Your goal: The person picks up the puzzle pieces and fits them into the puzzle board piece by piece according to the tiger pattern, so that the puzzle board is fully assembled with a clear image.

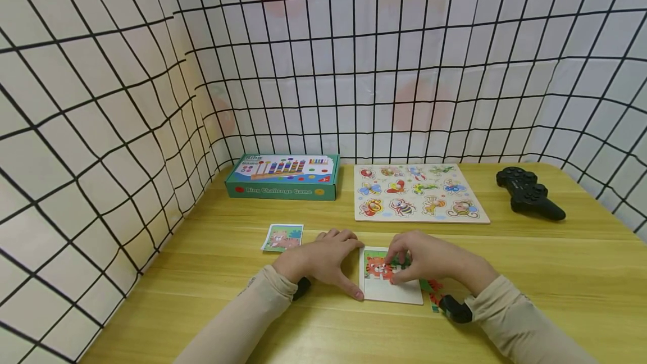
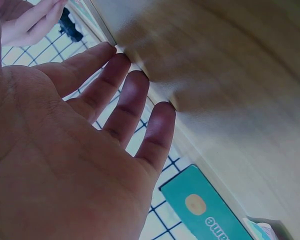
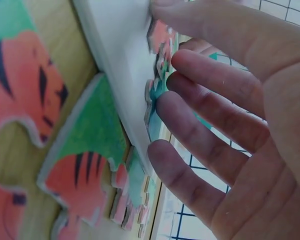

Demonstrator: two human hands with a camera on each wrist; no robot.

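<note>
A small white puzzle board point(image 1: 389, 292) lies on the table with tiger puzzle pieces point(image 1: 376, 267) along its upper part. My left hand point(image 1: 331, 263) rests at the board's left edge, thumb by the lower corner, fingers stretched out near the upper one. From the right, my right hand point(image 1: 422, 257) reaches over the board, thumb and fingers pinching a puzzle piece point(image 3: 160, 37) that the hand partly covers. Its other fingertips lie close to a blue-green piece point(image 3: 154, 107). Several loose tiger pieces point(image 3: 82, 160) lie on the table beside the board, partly under the right wrist.
A picture card point(image 1: 283, 238) with a pink animal lies left of the left hand. Farther back stand a green game box point(image 1: 283, 178), a wooden insect board point(image 1: 419, 194) and a black game controller point(image 1: 528, 192). White cloth walls point(image 1: 394, 72) with black grid lines enclose the table point(image 1: 556, 263).
</note>
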